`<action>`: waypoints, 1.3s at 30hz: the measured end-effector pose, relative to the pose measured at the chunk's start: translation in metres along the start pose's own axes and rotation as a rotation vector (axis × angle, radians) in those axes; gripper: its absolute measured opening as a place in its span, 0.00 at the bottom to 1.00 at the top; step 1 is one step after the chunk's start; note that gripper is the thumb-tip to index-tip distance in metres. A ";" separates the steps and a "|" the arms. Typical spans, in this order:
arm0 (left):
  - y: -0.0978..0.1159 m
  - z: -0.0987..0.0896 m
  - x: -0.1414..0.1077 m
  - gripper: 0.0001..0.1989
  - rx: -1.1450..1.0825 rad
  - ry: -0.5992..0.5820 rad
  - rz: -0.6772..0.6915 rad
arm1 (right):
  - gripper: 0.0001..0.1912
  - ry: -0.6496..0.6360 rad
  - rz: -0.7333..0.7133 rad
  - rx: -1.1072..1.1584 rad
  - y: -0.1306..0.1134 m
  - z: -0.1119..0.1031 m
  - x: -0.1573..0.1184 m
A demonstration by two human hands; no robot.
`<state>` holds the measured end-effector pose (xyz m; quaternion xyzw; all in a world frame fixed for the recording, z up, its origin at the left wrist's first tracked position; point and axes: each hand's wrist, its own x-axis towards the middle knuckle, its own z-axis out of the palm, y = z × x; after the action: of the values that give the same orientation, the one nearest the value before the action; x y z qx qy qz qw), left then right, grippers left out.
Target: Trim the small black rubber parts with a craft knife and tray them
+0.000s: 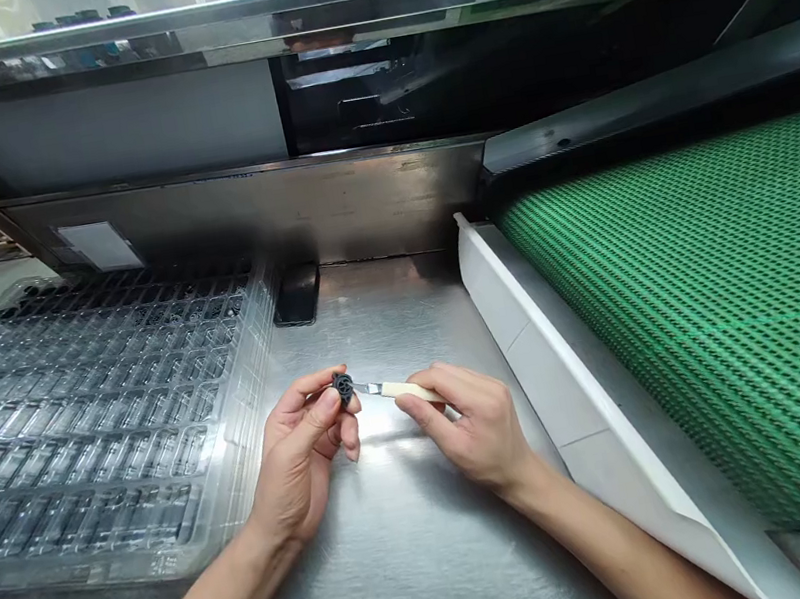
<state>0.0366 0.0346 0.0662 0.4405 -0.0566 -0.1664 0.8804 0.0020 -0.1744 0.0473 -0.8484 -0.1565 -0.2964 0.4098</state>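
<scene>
Between thumb and fingers, my left hand pinches a small round black part with an openwork face. My right hand grips the cream handle of a small knife. The knife's thin metal blade points left and its tip reaches the edge of the black part; whether it touches cannot be made out. Both hands are held above the brushed metal table.
Stacked clear plastic trays with many compartments stand at left, black parts in their far rows. A black phone lies beside them. At right, a white guard borders a green mesh conveyor belt. A metal panel closes the back.
</scene>
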 end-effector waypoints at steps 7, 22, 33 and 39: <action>0.000 -0.001 0.001 0.13 -0.004 -0.006 0.002 | 0.18 0.000 -0.005 0.011 0.000 0.000 -0.001; 0.000 -0.002 0.001 0.11 -0.003 -0.018 0.008 | 0.18 0.006 -0.014 -0.001 0.001 0.000 -0.001; 0.004 -0.001 0.001 0.09 -0.085 -0.013 -0.039 | 0.15 0.065 0.125 0.049 0.006 0.000 -0.001; -0.001 -0.004 0.003 0.10 -0.099 0.005 -0.087 | 0.13 0.045 0.214 0.200 0.007 0.004 -0.003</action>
<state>0.0403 0.0363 0.0627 0.3987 -0.0268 -0.2061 0.8932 0.0048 -0.1757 0.0388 -0.8083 -0.0849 -0.2527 0.5249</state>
